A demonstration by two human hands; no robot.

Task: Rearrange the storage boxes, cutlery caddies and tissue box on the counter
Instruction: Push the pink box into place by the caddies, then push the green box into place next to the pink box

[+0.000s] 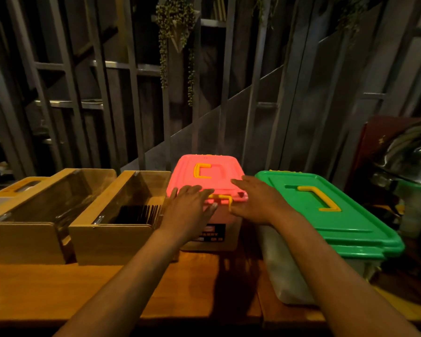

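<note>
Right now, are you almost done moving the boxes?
Can't tell how much is done. Two wooden caddies and the green-lidded box already sit in a row. Both hands, left hand and right hand, are reaching onto the pink-lidded box, not lifting yet.

Head view, looking down, near counter point(58, 288)

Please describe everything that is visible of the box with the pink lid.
The pink-lidded box is a plastic storage box with a pale, translucent body and a dark label on its front. Its lid is closed and carries a yellow handle lying flat and a yellow front latch. It stands upright on the wooden counter, between a wooden cutlery caddy and the green-lidded box. The left hand and right hand rest open over its front edge.
</note>
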